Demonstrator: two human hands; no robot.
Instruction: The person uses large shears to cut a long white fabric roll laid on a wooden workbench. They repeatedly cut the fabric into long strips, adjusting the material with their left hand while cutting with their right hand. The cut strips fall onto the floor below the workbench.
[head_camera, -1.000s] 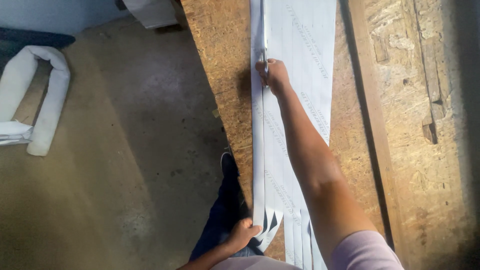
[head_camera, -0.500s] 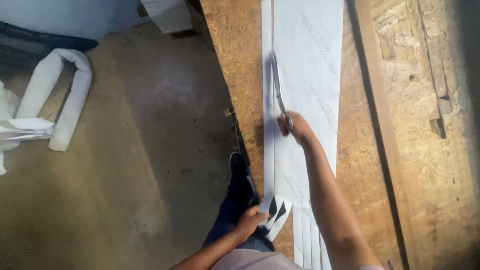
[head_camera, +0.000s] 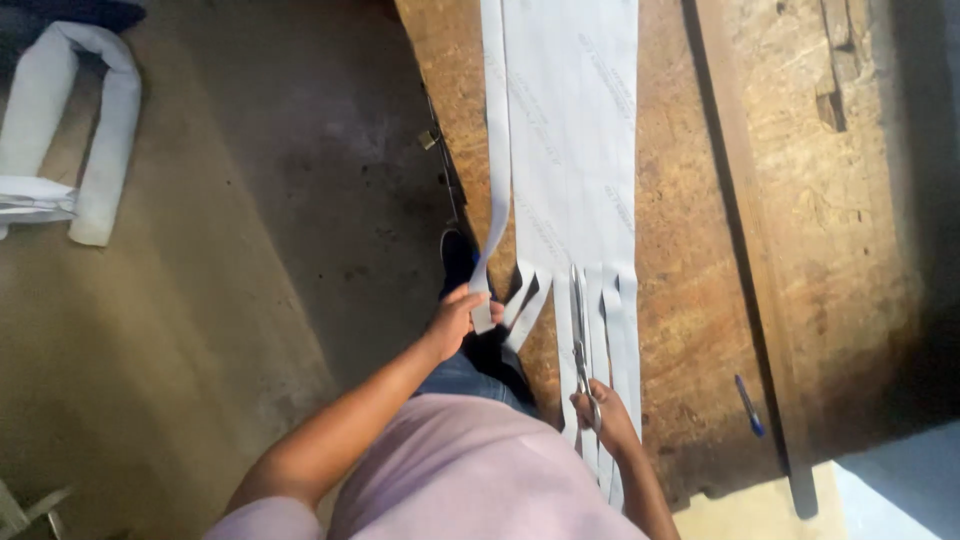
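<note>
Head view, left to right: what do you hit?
White padded loop on the floor → left hand pinching a cut strip → scissors in the right hand → blue pen → wooden batten.

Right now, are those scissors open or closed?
Closed: the scissors in the right hand show one narrow blade line.

No screens or signs show. A long pale grey sheet (head_camera: 575, 150) with faint rows of small print, much like label stock, lies lengthwise on the wooden worktop (head_camera: 690, 300); its near end is slit into narrow strips (head_camera: 620, 330). On the floor to the far left lies a white folded bag (head_camera: 70, 140), perhaps packaging, its kind unclear.
</note>
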